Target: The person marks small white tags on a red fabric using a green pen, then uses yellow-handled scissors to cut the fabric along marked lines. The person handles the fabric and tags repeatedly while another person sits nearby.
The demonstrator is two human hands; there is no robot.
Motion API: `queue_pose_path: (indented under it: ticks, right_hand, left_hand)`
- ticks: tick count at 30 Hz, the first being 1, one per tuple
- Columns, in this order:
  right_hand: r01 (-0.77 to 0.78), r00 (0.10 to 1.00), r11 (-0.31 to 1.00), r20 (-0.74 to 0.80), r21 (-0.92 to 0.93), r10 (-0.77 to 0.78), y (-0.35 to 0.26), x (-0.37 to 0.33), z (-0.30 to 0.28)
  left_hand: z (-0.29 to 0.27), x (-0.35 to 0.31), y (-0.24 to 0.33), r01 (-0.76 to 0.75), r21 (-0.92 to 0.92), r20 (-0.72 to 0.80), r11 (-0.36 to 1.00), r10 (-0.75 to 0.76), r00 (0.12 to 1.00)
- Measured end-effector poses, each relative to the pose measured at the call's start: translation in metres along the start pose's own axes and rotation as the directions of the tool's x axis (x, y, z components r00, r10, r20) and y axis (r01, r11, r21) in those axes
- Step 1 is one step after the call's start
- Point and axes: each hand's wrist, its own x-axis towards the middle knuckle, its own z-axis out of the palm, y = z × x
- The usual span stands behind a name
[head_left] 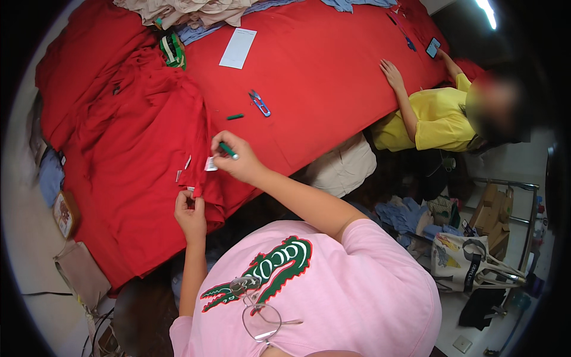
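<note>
A heap of red garments (143, 119) covers the left part of the red-covered table. With closed fingers, my left hand (190, 217) pinches the edge of one red garment near its front, close to a small white tag. My right hand (238, 159) is closed around a green pen (228, 150), tilted between thumb and fingers. Just beside those fingers is a white label (210, 164); whether they touch it I cannot tell. Farther back on the cloth lies a short green piece like a pen cap (235, 116), near blue-handled thread snips (260, 103).
A white paper (238, 49) and a green-and-white packet (172, 50) lie toward the back, near piled beige cloth (190, 13). At the right, a person in yellow (440, 116) rests one hand on the table and holds a phone (433, 47). Behind me stands a rack with bags (461, 259).
</note>
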Motion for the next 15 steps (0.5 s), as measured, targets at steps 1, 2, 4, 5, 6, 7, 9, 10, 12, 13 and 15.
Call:
queue_pose_path:
  ticks: [1, 2, 4, 5, 6, 7, 9, 10, 12, 13, 15]
  right_hand:
    - [0.007, 1.0, 0.999, 0.019, -0.033, -0.006, -0.002, 0.003, 0.016]
    - [-0.017, 0.997, 0.996, 0.069, -0.084, 0.023, 0.001, 0.007, 0.027]
    - [0.056, 0.991, 0.965, 0.13, -0.257, -0.023, -0.01, 0.012, 0.05]
    - [0.179, 0.98, 0.919, 0.15, -0.351, -0.133, -0.002, 0.016, 0.056]
    - [0.202, 0.975, 0.905, 0.16, -0.373, -0.152, 0.001, 0.02, 0.061]
    - [0.225, 0.971, 0.891, 0.17, -0.394, -0.17, 0.004, 0.023, 0.064]
    - [0.197, 0.972, 0.894, 0.202, -0.402, -0.123, 0.003, 0.022, 0.071]
    - [0.197, 0.97, 0.888, 0.214, -0.415, -0.115, 0.009, 0.023, 0.071]
    - [0.207, 0.967, 0.883, 0.225, -0.421, -0.12, 0.017, 0.024, 0.069]
    - [0.184, 0.969, 0.896, 0.229, -0.403, -0.096, 0.025, 0.026, 0.065]
    - [0.072, 0.974, 0.954, 0.228, -0.291, -0.004, 0.03, 0.025, 0.062]
  left_hand:
    - [-0.002, 0.0, -0.006, -0.06, -0.005, -0.031, 0.998, 0.059, 0.998]
    - [-0.001, -0.001, 0.004, -0.117, -0.008, -0.063, 0.993, 0.116, 0.991]
    - [-0.001, 0.0, 0.022, -0.219, 0.029, -0.078, 0.975, 0.221, 0.972]
    - [0.0, 0.005, 0.032, -0.271, 0.06, -0.052, 0.961, 0.274, 0.96]
    - [0.0, 0.009, 0.037, -0.317, 0.099, -0.034, 0.943, 0.321, 0.946]
    - [0.007, 0.017, 0.039, -0.249, 0.086, -0.035, 0.965, 0.253, 0.967]
    - [0.013, 0.032, 0.013, -0.108, -0.01, -0.094, 0.994, 0.106, 0.99]
    - [0.015, 0.04, -0.001, -0.022, -0.14, -0.113, 0.99, 0.006, 0.994]
    - [0.017, 0.051, -0.004, 0.064, -0.376, -0.05, 0.924, -0.09, 0.995]
    - [0.017, 0.054, -0.001, 0.076, -0.381, -0.036, 0.922, -0.097, 0.995]
    - [0.008, 0.064, -0.016, 0.123, -0.232, 0.0, 0.965, -0.127, 0.992]
